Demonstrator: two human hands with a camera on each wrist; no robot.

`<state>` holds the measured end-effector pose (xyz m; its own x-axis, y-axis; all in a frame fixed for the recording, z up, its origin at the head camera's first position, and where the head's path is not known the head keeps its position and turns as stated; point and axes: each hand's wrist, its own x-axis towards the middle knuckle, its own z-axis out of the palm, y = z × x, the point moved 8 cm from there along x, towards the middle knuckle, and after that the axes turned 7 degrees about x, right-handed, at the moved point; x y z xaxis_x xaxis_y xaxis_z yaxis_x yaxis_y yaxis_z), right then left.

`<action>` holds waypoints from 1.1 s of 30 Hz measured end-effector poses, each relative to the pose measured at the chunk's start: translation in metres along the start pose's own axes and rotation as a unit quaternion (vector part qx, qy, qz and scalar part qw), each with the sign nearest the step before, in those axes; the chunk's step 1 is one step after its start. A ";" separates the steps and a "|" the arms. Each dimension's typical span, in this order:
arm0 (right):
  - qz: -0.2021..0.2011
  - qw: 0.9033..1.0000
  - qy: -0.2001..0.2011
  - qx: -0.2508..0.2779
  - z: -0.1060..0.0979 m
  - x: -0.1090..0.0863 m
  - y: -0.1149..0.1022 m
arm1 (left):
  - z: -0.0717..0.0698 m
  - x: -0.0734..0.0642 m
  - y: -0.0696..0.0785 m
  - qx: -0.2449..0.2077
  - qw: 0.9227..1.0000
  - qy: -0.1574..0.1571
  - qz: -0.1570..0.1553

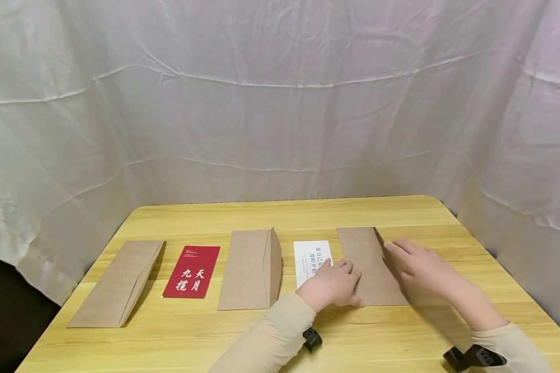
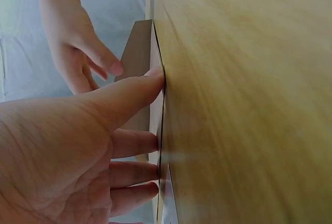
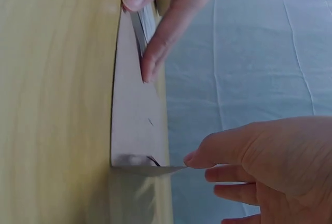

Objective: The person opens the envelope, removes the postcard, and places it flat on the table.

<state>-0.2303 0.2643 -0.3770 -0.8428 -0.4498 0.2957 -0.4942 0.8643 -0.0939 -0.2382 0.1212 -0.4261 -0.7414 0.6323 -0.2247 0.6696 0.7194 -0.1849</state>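
Observation:
A brown paper envelope (image 1: 359, 246) lies on the table at the right, its flap (image 3: 150, 170) raised along the right side. My left hand (image 1: 333, 285) presses on the envelope's left part, thumb and fingers spread along its edge in the left wrist view. At the flap is my right hand (image 1: 422, 267); in the right wrist view its thumb touches the flap's edge while the other fingers extend apart from it. Beside the left hand lies a white card (image 1: 304, 259) with dark printed characters, partly covered by that hand.
A second brown envelope (image 1: 245, 269) with a raised flap lies left of the white card. Farther left are a red card (image 1: 193, 264) with white characters and a third brown envelope (image 1: 114, 290). White cloth (image 1: 280, 119) hangs behind the wooden table (image 1: 168, 347).

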 end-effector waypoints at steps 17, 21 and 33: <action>0.117 0.987 -0.107 -0.034 0.017 -0.010 0.047 | 0.000 0.000 -0.001 -0.002 1.000 -0.002 0.000; 0.111 0.986 -0.126 -0.018 0.025 -0.013 0.053 | 0.001 0.000 0.000 -0.002 1.000 -0.001 0.001; 0.054 0.989 -0.131 0.046 0.029 -0.015 0.057 | 0.001 0.000 0.000 -0.006 1.000 -0.004 0.003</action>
<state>-0.2524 0.3140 -0.4138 -0.9120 -0.4094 0.0250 -0.4058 0.8918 -0.2003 -0.2380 0.1203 -0.4273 -0.7375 0.6340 -0.2327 0.6728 0.7197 -0.1715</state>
